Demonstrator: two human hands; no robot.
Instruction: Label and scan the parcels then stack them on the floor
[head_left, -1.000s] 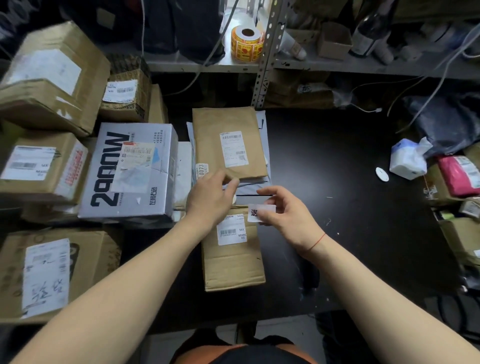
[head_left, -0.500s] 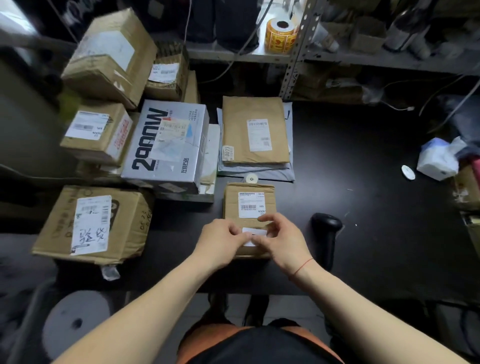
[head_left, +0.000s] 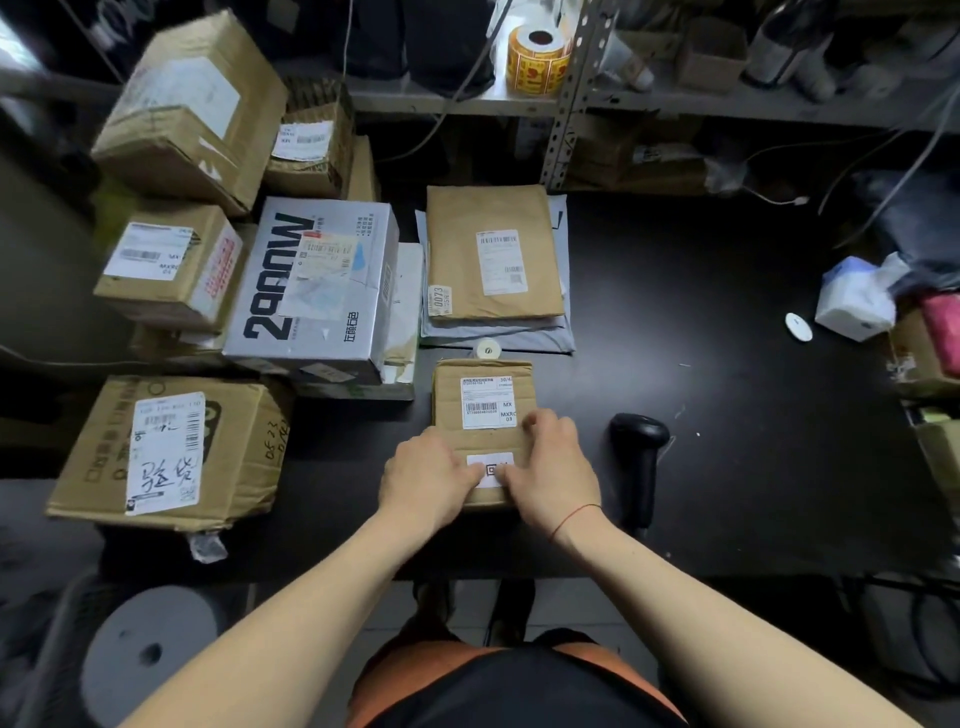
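Note:
A small brown cardboard parcel (head_left: 480, 441) lies on the black table (head_left: 727, 415) just in front of me, with a white shipping label on its upper half. A small white sticker (head_left: 489, 469) sits on its lower half. My left hand (head_left: 426, 480) presses the sticker's left edge with its fingers flat. From the right, my right hand (head_left: 550, 467) presses on the sticker with its fingers spread over the parcel. A black handheld scanner (head_left: 636, 457) lies on the table right of the parcel.
A flat brown envelope parcel (head_left: 493, 249) rests on grey mailers behind. A silver box (head_left: 317, 280) and several cardboard boxes (head_left: 166, 447) are piled at the left. A yellow label roll (head_left: 537, 57) stands on the shelf. White tissue pack (head_left: 852, 301) at right.
The sticker went from held in my right hand above the parcel to lying on its lower half. Both hands came down onto it and now press it flat.

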